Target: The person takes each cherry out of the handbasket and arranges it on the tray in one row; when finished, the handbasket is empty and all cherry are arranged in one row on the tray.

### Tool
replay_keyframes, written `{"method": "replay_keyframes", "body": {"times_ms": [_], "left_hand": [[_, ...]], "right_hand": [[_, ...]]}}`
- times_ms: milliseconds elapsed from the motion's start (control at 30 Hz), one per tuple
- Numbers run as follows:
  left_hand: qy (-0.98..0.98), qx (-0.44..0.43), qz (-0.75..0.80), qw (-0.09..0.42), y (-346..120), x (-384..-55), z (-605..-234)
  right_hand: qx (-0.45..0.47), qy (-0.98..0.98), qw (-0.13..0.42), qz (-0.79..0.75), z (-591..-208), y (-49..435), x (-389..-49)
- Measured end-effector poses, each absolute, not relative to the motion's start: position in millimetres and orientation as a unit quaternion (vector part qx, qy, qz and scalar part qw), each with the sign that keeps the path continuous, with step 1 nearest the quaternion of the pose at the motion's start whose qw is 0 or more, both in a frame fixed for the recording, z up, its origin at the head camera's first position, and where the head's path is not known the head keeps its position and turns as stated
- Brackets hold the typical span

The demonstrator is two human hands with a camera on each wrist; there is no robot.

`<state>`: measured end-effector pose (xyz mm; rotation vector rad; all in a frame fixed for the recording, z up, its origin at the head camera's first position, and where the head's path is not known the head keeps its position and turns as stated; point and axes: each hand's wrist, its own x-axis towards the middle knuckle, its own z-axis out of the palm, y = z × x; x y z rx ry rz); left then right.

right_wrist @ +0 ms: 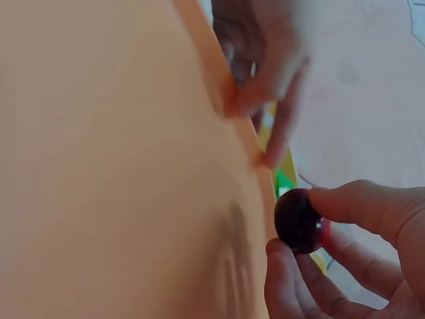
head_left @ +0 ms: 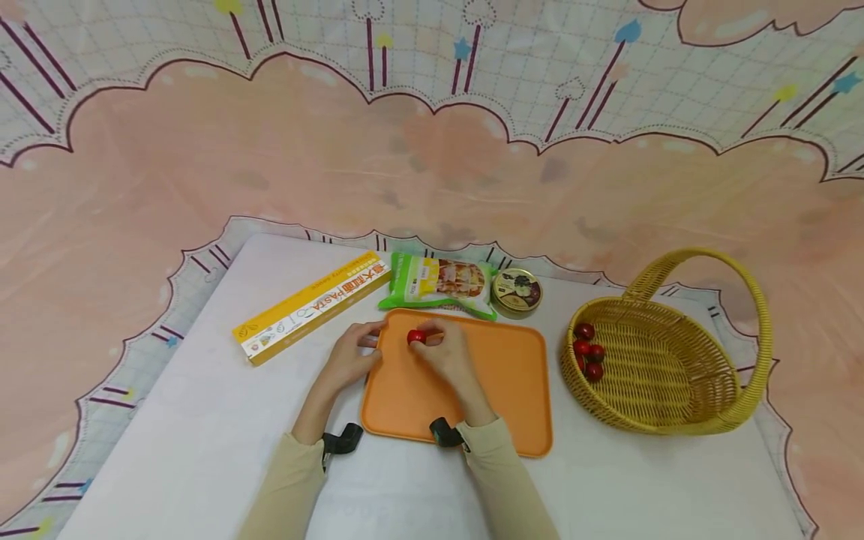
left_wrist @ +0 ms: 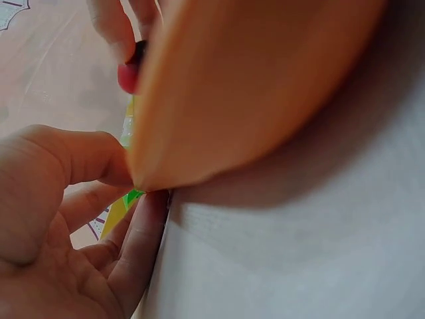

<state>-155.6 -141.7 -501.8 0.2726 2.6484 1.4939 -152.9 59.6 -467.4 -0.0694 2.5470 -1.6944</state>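
My left hand (head_left: 351,358) grips the left rim of the orange tray (head_left: 502,382). In the left wrist view, its thumb lies at the upper edge of the tray (left_wrist: 259,86) and the fingers reach beneath. Between thumb and fingertips, my right hand (head_left: 447,356) pinches a shiny dark red cherry (head_left: 415,337) over the tray's upper left part. Up close in the right wrist view, the cherry (right_wrist: 297,222) looks round and nearly black on one side.
Right of the tray stands a yellow wicker basket (head_left: 675,416) with a tall handle and several cherries (head_left: 594,352) at its left side. Behind the tray lie a green snack bag (head_left: 439,283) and a round tin (head_left: 517,292). A yellow pasta box (head_left: 310,306) lies back left.
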Motion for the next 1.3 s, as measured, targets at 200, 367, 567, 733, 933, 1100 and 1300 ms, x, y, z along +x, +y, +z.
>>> {"method": "replay_keyframes", "body": {"times_ms": [200, 367, 567, 733, 933, 1100, 1300], "left_hand": [[0.867, 0.094, 0.488, 0.044, -142, -156, -501], [0.860, 0.097, 0.499, 0.044, -140, -156, -500], [0.861, 0.095, 0.498, 0.044, -141, -155, -501], [0.863, 0.088, 0.496, 0.049, -141, -155, -500], [0.864, 0.089, 0.493, 0.055, -141, -156, -499], [0.864, 0.086, 0.492, 0.057, -143, -155, -499], [0.864, 0.095, 0.490, 0.062, -144, -156, -500]], "right_hand": [[-0.029, 0.840, 0.039, -0.540, -476, 44, -149], [-0.031, 0.847, 0.050, -0.528, -482, 33, -148], [-0.020, 0.856, 0.055, -0.514, -481, 29, -146], [-0.004, 0.858, 0.059, -0.510, -479, 32, -145], [0.007, 0.858, 0.071, -0.509, -477, 35, -144], [-0.009, 0.864, 0.084, -0.496, -475, 37, -143], [-0.009, 0.872, 0.095, -0.481, -475, 40, -147]]}}
